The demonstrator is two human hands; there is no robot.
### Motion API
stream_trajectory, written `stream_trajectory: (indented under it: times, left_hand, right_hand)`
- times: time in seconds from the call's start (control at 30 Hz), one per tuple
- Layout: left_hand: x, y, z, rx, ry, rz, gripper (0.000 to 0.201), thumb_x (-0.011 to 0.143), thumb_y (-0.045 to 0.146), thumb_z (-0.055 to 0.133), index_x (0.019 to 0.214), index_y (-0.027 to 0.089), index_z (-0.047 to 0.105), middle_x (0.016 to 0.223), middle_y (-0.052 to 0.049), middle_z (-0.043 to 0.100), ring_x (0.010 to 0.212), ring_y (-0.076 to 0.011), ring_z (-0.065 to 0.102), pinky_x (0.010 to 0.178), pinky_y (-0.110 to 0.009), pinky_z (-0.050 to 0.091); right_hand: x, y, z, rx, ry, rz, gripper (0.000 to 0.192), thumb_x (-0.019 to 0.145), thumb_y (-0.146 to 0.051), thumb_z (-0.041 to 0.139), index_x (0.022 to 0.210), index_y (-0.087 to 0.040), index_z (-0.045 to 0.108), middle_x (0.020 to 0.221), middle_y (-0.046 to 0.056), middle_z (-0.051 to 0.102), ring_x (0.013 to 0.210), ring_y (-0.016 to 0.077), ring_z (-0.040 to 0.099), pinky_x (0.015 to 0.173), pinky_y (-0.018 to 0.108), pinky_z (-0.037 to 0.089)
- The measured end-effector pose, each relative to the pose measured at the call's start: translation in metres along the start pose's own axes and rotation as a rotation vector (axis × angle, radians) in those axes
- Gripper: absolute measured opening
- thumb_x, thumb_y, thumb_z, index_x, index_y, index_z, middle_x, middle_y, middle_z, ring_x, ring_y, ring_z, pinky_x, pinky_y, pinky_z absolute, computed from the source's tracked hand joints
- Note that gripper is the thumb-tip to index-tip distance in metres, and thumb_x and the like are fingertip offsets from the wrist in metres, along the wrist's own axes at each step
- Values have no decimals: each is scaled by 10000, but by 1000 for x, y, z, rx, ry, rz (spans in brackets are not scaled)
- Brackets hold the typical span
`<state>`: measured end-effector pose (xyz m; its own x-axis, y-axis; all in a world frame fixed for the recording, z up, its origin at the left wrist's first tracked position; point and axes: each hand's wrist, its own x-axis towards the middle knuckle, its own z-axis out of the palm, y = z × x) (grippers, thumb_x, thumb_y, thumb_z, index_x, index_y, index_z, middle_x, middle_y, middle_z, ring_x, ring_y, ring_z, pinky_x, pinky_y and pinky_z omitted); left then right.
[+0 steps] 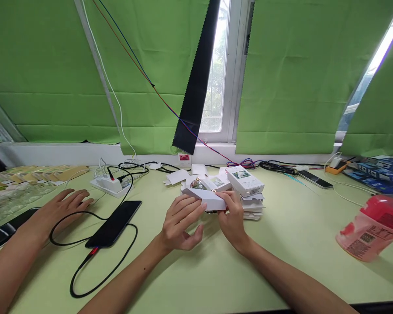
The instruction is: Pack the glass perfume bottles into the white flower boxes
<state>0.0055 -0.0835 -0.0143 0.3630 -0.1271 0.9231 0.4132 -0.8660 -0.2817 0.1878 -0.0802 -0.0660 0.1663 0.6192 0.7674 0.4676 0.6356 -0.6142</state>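
Head view. Both of the wearer's hands meet at the table's centre on a small white box [212,201], held just above the pale green table [281,244].

Left hand [180,222]: fingers partly curled, fingertips pressing the box's left end; thumb spread underneath.

Right hand [232,218]: wrapped round the box's right end, thumb on top, fingers closed behind it — grip firm. Something dark shows under the box; cannot make out what.

Just behind the box lies a stack of white cartons [249,192], the top one printed with a picture and barcode. Between box and stack sits a small shiny item [196,184], too small to identify.

Far left, a third hand [63,207] — a co-worker's — lies flat, palm down, beside a black phone [114,223] on a black cable [85,270]. A second dark device [3,233] is cut off at the left edge.

Right edge: red bottle [373,231] tipped on its side, partly out of frame.
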Motion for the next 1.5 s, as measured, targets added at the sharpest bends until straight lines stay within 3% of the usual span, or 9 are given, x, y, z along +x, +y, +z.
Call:
stream_trajectory:
  times: [0.27,0.47,0.6,0.77,0.97,1.1,1.23,1.5]
  left_hand:
    - [-8,-4,-2,-13,90,-129,529,900,98,553,1428,127,559,1240,-200,727,1128,-303,693,921,-495,589]
    - [-17,-10,4,-29,193,-371,470,1001,213,519,1464,246,451,1438,-177,581,1371,-323,555,1064,-598,528]
    - [-19,-10,8,-164,202,-442,498,1021,223,507,1503,259,385,1453,-185,519,1346,-283,579,1004,-496,603]
    - [-19,-5,6,-140,87,-437,412,1029,208,481,1441,206,489,1347,-169,555,1224,-250,620,919,-416,643]
    - [-18,-2,4,-111,-50,-443,291,1046,233,454,1308,179,570,1269,-161,588,1230,-263,597,943,-436,621]
    - [-20,-3,6,-175,-123,-546,272,1049,299,485,1283,197,578,1299,-154,577,1267,-263,591,989,-439,605]
    - [-22,-4,9,-302,-140,-663,338,1031,374,554,1331,218,543,1400,-160,540,1347,-278,559,1060,-471,578]
    - [-19,4,13,-571,-111,-963,412,973,446,664,1298,262,491,1458,-134,548,1317,-266,601,1089,-491,551]
  right_hand:
    - [0,0,-2,53,23,96,603,709,30,455,1154,-251,749,1115,83,654,1050,244,650,640,281,522]
    - [0,-4,-2,121,16,170,389,867,-82,513,1145,-239,735,1134,95,658,993,233,643,634,295,537]
    - [1,-7,-1,127,21,186,169,1003,-285,537,988,-223,693,1003,72,650,818,190,610,580,282,502]
    - [1,-11,0,152,2,170,306,1060,-403,483,876,-216,640,890,48,627,724,162,577,573,272,497]
    - [-2,-12,2,183,-59,101,216,1033,-298,512,900,-219,663,886,44,638,755,169,591,603,270,504]
    - [-3,-11,1,161,-131,52,223,945,-138,493,971,-216,700,973,66,702,836,190,638,626,272,515]
    - [-4,-11,1,155,-199,11,466,801,-27,438,1114,-216,728,1066,78,747,900,215,686,675,297,560]
    - [-6,-9,4,221,-289,-47,621,818,-4,447,1362,-205,668,1193,104,748,914,210,699,679,281,586]
